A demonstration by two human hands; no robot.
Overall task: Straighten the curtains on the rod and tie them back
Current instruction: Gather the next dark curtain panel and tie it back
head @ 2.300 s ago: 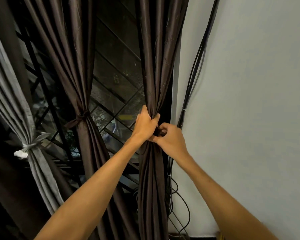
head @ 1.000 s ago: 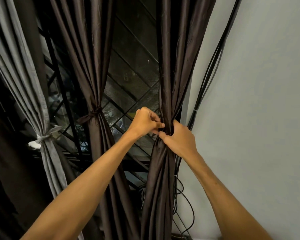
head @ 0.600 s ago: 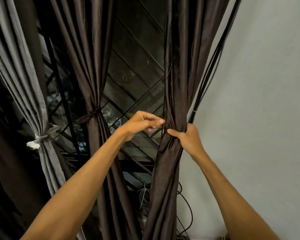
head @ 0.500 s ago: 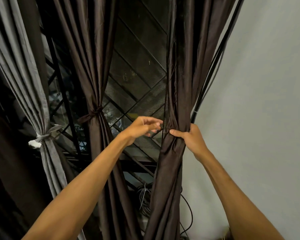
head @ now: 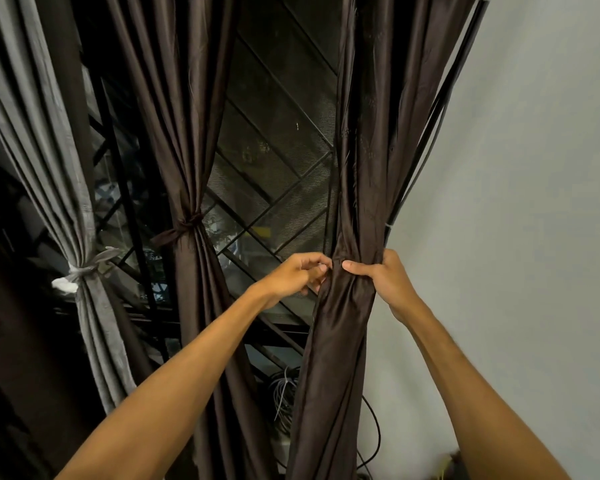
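right hand (head: pixel 387 285) grips the gathered brown curtain (head: pixel 357 209); left hand (head: pixel 297 275) just beside it.

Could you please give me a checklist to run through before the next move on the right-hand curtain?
1. Gathering of the right curtain: ok, the right hand grips the bunch.
2. Tie round that bunch: not ok, none shows.
3. Tie held in the left hand: cannot tell; its fingers curl at the curtain's edge.
4. Bunch free of the cables: cannot tell; they pass behind the right hand.
5. Other curtains tied: ok, the middle curtain and the grey curtain are each knotted.
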